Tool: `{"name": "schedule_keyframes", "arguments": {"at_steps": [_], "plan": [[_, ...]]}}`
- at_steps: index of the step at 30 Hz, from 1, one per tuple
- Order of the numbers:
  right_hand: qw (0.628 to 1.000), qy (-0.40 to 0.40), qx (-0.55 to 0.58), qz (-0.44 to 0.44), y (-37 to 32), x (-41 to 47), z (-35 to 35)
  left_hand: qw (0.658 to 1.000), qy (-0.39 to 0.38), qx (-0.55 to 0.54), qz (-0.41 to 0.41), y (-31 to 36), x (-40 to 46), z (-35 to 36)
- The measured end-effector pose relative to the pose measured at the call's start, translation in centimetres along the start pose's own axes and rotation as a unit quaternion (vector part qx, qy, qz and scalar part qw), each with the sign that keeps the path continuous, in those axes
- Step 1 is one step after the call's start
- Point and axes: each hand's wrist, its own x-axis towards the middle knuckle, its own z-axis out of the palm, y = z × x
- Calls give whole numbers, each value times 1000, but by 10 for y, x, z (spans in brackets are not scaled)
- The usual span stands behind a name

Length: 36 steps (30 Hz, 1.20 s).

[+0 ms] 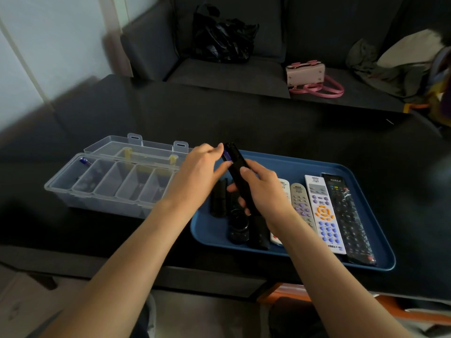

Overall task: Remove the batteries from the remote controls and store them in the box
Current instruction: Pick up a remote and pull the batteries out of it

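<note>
My right hand (262,191) grips a black remote (238,172) held up over the blue tray (366,261), battery bay facing me. My left hand (200,170) pinches a blue battery (227,155) at the remote's open far end. A clear plastic box (73,192) with several compartments stands open to the left; one blue battery (85,161) lies in its leftmost compartment. More remotes lie on the tray: a black one (346,215), a white one with orange and blue buttons (324,213), a grey-white one (301,203) and dark ones under my hands.
A black battery cover (219,197) lies on the tray's left part. The box's clear lid (136,147) is folded back behind it. Beyond the dark table stands a sofa with a black bag (222,35) and a pink handbag (307,75).
</note>
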Motion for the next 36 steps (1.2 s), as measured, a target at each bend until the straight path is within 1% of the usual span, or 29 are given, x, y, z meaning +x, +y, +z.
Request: {"name": "schedule_keyframes", "arguments": {"at_steps": [4,6,8,10,12,15,17,19,22,26,31,36], "plan": [[1000,16,-21,-8,2,2,3,998,-32,44,29,4,-4,5],[1000,17,-25,-8,2,2,4,997,-31,63,36,4,-5,5],[999,16,-28,-11,4,2,6,996,-33,67,40,3,-5,6],[999,20,-33,-14,4,2,6,997,-32,50,40,2,-4,6],[999,23,-25,-16,3,2,4,1000,-4,-6,16,2,-2,4],[999,22,-17,-17,1,1,2,994,54,-87,-46,5,-1,0],[999,17,-21,-20,1,0,3,987,73,-117,-81,4,0,-1],[999,12,-25,-28,2,0,3,981,94,-135,-99,2,1,-2],[999,6,-29,-36,1,-1,3,981,119,-122,-97,1,1,-3],[999,2,-27,-41,2,-1,6,987,125,-74,-73,1,0,-1],[998,-3,-38,-51,2,-2,7,981,138,-89,-104,1,1,-2],[997,-7,-54,-48,4,-3,8,982,131,-86,-106,-1,1,-1]]}}
